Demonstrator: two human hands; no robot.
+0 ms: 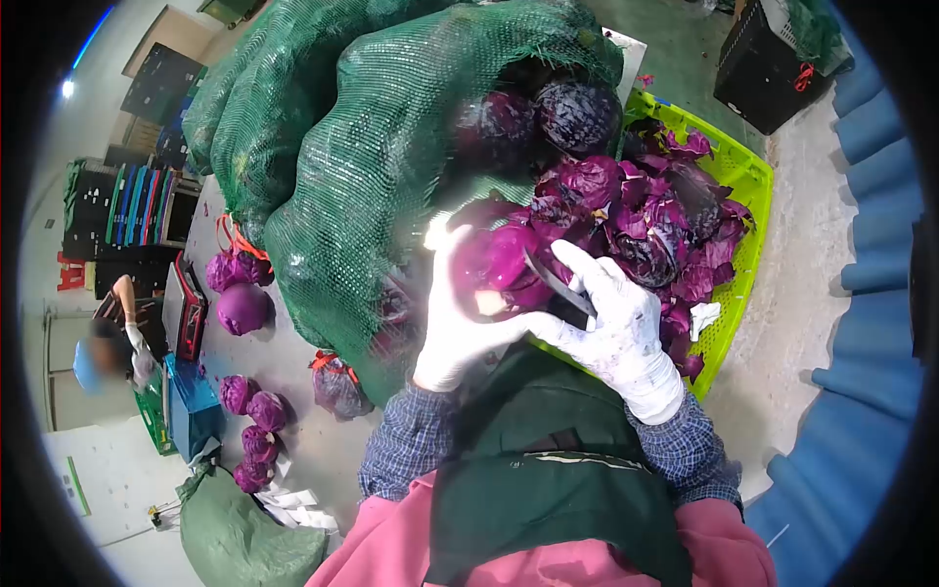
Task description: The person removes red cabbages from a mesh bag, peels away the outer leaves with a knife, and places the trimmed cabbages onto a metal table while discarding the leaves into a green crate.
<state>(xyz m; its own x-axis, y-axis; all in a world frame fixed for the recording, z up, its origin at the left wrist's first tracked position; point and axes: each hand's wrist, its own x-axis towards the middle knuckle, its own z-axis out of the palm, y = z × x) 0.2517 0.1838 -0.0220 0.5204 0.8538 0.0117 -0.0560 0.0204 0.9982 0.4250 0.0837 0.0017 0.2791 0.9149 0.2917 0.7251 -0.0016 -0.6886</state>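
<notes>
My left hand [452,318], in a white glove, is wrapped around a red cabbage [497,262] with a pale cut stem end facing me. In my gloved right hand [618,328] is a knife [559,284], its curved blade pointing up and left against the cabbage. The right thumb reaches across to the cabbage's lower side. Just beyond both hands, a yellow-green crate [751,210] holds a heap of loose purple cabbage leaves [675,230]. Behind the left hand, an open green mesh sack [381,147] shows whole dark cabbages [579,115] at its mouth.
Several peeled cabbages [244,309] sit on the table to the left. A netted cabbage with red ties [338,383] lies nearer. Another person [132,333] is at the far left beside a blue box [192,406]. A black crate [773,68] stands at upper right, near a blue curtain [880,245].
</notes>
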